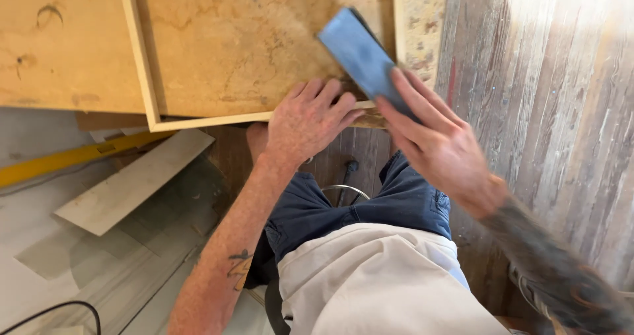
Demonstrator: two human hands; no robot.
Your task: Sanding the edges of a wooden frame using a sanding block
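The right hand (pixel 439 147) grips one blue-grey sanding block (pixel 364 59), its lower end hidden under the fingers. Just beside it, the left hand (pixel 309 120) lies flat, fingers spread, on the near edge of one framed wooden panel (pixel 251 38), whose top is cut off.

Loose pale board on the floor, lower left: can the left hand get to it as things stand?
Probably yes. The left hand rests flat on the wooden frame edge, holding nothing, and the pale board lies uncovered just below-left with nothing between them.
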